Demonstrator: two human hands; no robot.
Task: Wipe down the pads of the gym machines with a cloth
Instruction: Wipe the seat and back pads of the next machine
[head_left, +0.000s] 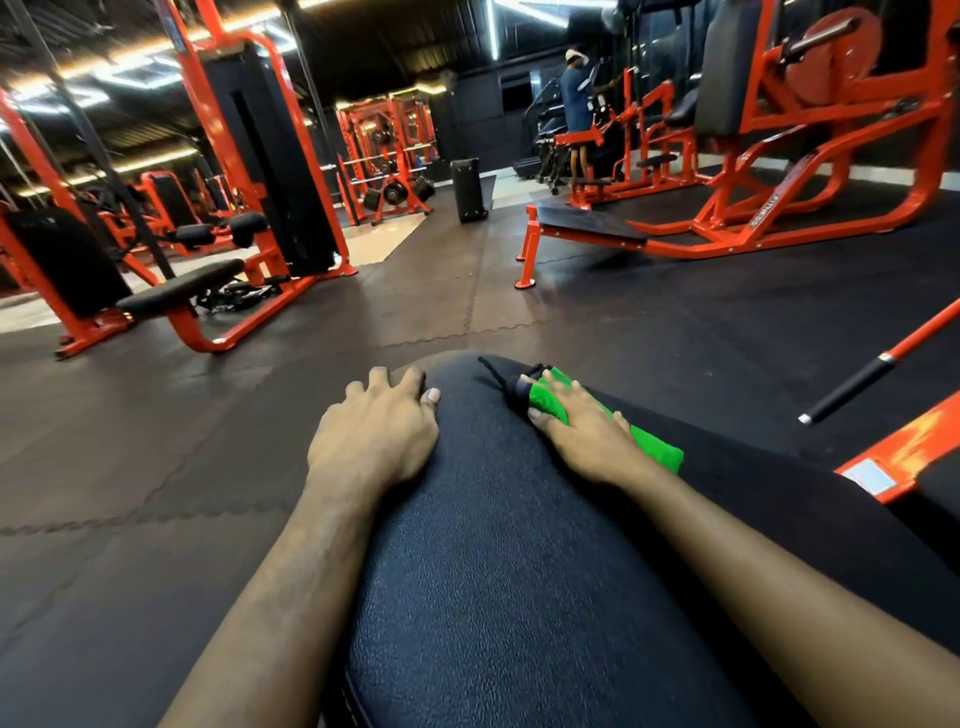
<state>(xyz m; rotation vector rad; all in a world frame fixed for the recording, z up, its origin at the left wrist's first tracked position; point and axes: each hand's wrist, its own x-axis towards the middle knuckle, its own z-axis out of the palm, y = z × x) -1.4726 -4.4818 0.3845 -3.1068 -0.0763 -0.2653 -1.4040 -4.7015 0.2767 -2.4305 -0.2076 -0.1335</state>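
My right grip (587, 431) lies flat on the green cloth (654, 449), fingers spread and straight, thumb tucked along the near side, pressing it down onto the pad (493, 519). The cloth sits on the pad's right shoulder, up near the far end. A dark strand (491, 366) trails off the cloth's front tip, just past my fingertips.

My left grip (374, 431) is on the pad's far left corner. Its fingers curl over the edge and its thumb rests on top, so it holds the pad. The two grips are apart, with bare black vinyl between them. The pad runs from the bottom of the view out to both grips, grainy and slightly shiny.

Below is the floor (156, 441), dark rubber tiles with jigsaw seams. At right, an orange frame (904, 457) sits beside the pad, and a bar (852, 387) with a black handle slants above it. Further out at left stands an orange machine with a black seat (182, 286). At right is a big plate-loaded machine (779, 171). A black bag (470, 189) stands upright mid-floor, and a person (576, 98) stands at the far machines.
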